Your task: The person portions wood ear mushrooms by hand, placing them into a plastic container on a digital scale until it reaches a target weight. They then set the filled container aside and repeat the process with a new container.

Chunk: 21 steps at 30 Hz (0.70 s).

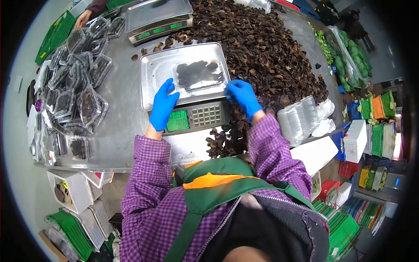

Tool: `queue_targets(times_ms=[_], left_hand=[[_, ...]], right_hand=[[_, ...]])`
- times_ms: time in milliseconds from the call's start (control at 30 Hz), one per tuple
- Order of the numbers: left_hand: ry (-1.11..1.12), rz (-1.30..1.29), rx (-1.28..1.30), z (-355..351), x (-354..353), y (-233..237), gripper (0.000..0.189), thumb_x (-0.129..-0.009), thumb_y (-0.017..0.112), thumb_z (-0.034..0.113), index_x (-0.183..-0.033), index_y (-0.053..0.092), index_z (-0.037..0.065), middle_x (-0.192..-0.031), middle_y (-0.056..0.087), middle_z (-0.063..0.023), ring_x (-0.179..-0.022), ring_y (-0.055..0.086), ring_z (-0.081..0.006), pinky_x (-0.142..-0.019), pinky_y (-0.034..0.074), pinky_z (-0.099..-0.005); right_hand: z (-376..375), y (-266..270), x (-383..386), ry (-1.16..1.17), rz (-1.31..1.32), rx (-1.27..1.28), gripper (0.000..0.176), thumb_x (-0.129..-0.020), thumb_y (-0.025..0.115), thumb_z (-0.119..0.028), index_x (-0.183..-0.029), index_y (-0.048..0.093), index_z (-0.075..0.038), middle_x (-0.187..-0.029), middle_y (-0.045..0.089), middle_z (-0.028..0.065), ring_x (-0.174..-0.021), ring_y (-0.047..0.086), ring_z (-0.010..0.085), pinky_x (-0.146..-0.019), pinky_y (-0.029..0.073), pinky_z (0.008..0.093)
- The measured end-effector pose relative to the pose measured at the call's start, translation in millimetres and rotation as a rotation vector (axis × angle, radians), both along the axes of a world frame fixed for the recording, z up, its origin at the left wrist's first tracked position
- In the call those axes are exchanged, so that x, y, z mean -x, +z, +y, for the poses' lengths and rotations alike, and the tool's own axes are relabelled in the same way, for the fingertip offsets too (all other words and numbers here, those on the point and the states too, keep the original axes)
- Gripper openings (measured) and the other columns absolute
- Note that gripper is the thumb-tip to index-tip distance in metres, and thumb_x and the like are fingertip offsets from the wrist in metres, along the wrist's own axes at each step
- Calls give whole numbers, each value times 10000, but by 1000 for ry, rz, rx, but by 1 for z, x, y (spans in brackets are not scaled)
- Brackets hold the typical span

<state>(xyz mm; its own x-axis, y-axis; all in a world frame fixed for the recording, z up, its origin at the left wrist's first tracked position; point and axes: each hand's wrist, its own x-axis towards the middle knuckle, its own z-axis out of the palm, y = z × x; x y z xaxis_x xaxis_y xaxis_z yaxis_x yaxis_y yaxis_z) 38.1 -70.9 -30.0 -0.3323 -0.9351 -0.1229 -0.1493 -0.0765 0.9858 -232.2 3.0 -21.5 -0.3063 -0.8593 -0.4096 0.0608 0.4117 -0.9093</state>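
Note:
A clear plastic container (200, 76) with dark pieces inside, which look like wood ear mushrooms, sits on the metal pan (156, 61) of a weighing scale (203, 114). My left hand (163, 106), in a blue glove, is at the container's left side, thumb and fingers apart. Over by the pan's right edge, my blue-gloved right hand (244, 97) has its fingers drawn together near the container's corner; what they hold, if anything, is hidden. The scale's green display (177, 120) is lit, its digits hard to read.
A large pile of dark mushrooms (266, 52) spreads behind and right of the scale. Filled clear containers (89, 105) are heaped at left. Stacked empty containers (299, 120) stand at right. Behind is a second scale (159, 19); another person's hand (83, 19) reaches in at upper left.

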Motion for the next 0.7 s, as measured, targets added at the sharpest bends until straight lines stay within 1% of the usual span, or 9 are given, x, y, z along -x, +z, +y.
queue_targets(times_ms=[67,100,133,167,233,300,367,600,700], left_hand=[[62,49,-33,8,-19,15,544,-861,585,116,-1375,425,38,-1277,545,-83,-1115,537,-165,-873,446,-272],[85,92,-70,9,-35,17,483,-890,587,183,-1345,476,65,-1256,562,-57,-1064,547,-140,-861,445,-276],[120,98,-92,9,-51,18,465,-895,584,199,-1333,491,72,-1237,572,-45,-1036,550,-131,-858,443,-275],[156,104,-116,10,-65,19,449,-900,580,215,-1322,505,79,-1217,583,-32,-1008,553,-122,-855,441,-273],[217,84,-145,14,-84,25,421,-904,576,231,-1299,531,91,-1177,597,-13,-984,557,-112,-864,434,-266],[235,121,-179,10,-97,26,409,-901,576,228,-1285,544,93,-1152,607,-8,-988,558,-107,-871,428,-259],[234,118,-180,7,-97,29,398,-902,570,229,-1277,554,97,-1157,607,-5,-994,555,-100,-878,423,-254],[71,131,-134,-18,-56,35,414,-907,564,251,-1288,545,89,-1199,598,-20,-1032,560,-139,-896,422,-279],[37,107,-100,-32,-36,27,432,-900,578,265,-1293,541,89,-1211,594,-29,-1052,559,-149,-899,425,-296]], right_hand=[[35,2,16,-59,272,141,340,-866,636,-180,-1163,594,-20,-865,680,72,-754,629,130,-675,503,263],[58,23,24,-86,514,170,351,-855,652,-159,-1179,593,-37,-938,680,76,-805,629,142,-735,506,273],[80,29,39,-137,738,323,345,-850,654,-125,-1177,591,-32,-1046,656,100,-907,620,163,-816,490,282],[103,29,59,-194,769,361,343,-855,626,-79,-1189,578,-14,-1146,614,131,-1016,596,211,-899,461,312],[150,44,86,-290,1300,350,343,-867,594,-69,-1199,563,8,-1186,591,157,-1071,577,279,-941,442,350],[198,18,120,-250,1634,132,341,-887,550,-67,-1215,552,27,-1185,597,187,-1060,586,327,-941,444,371],[241,-17,141,-118,1192,-282,363,-902,529,-94,-1247,536,20,-1186,594,218,-1061,592,337,-932,447,369],[263,-53,143,-153,1100,-218,315,-894,529,-101,-1189,598,-14,-1102,642,197,-1013,623,323,-892,468,366],[262,-56,138,-193,1073,-33,284,-874,537,-82,-1134,628,-10,-1047,662,188,-993,633,319,-876,477,365]])
